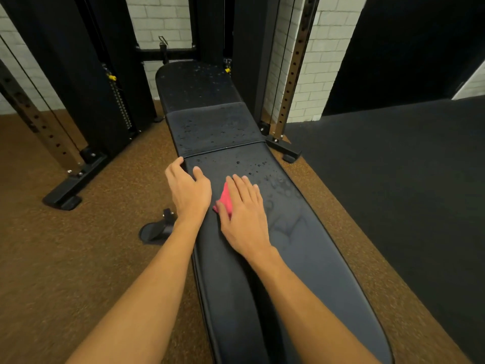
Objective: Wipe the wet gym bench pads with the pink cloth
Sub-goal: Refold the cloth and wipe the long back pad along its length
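Bracing is given at the left, where the edge of the long pad (265, 248) is gripped by the left hand (189, 191), fingers curled over its side. Beside it, the pink cloth (225, 198) is pressed flat on that pad under the straight fingers of the right hand (242, 210). Wiping is judged underway; droplets (253, 166) rightward and on the farther pads (217, 127) must be swept next.

Most of the small pink cloth (225, 199) is hidden under the right hand (242, 214), which lies on the long black bench pad (288, 258). The near end of that pad is cut off by the bottom edge, and so are both arms. At the pad's left side, some fingers of the left hand (189, 190) are hidden.
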Tool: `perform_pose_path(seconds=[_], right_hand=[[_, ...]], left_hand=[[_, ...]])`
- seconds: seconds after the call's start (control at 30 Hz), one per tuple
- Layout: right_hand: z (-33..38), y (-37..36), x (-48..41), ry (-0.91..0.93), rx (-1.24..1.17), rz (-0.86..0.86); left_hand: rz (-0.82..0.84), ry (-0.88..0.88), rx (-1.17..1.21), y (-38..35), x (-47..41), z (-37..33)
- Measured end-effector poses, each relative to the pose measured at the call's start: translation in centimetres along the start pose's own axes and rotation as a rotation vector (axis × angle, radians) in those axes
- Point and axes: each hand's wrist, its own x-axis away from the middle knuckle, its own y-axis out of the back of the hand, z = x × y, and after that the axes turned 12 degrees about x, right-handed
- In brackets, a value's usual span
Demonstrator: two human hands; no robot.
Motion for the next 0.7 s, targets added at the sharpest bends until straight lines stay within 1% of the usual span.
perform_pose_path(seconds=[0.07, 0.13, 0.2, 0.27, 0.33, 0.4, 0.5, 0.57, 0.6, 0.63, 0.7], right_hand=[[-1.4, 0.1, 1.3, 0.025, 0.025, -0.026], [-3.6, 0.6, 2.5, -0.02, 0.074, -0.046], [-5.6, 1.1, 2.4, -0.155, 0.09, -0.04], [-6.5, 1.3, 0.9, -0.312, 0.057, -0.026], [-6.1, 1.2, -1.5, -0.4, 0.012, -0.025], [-4.8, 0.8, -3.4, -0.365, 0.014, -0.031], [-3.2, 0.3, -3.4, -0.155, 0.04, -0.011], [-4.0, 0.4, -2.1, -0.032, 0.05, 0.006], [-4.7, 0.5, -1.4, -0.02, 0.059, -0.003], [-5.5, 0.6, -1.0, -0.054, 0.07, -0.015], [-6.2, 0.6, -1.8, -0.191, 0.094, -0.022]], left_hand=[[-0.021, -0.046, -0.048, -0.3, 0.0, 0.8], [-0.037, -0.064, -0.072, -0.4, -0.1, 1.2], [-0.055, -0.045, -0.08, -0.6, -0.2, 1.2], [-0.063, -0.035, -0.097, -0.7, -0.2, 0.9], [-0.071, -0.04, -0.134, -0.8, -0.2, 0.9], [-0.075, -0.052, -0.161, -0.9, -0.1, 1.0], [-0.08, -0.069, -0.174, -0.8, -0.1, 1.2], [-0.084, -0.065, -0.184, -0.8, 0.0, 1.2], [-0.079, -0.061, -0.187, -0.7, 0.0, 1.3], [-0.074, -0.061, -0.186, -0.7, 0.0, 1.3], [-0.082, -0.059, -0.178, -0.7, -0.1, 1.2]])
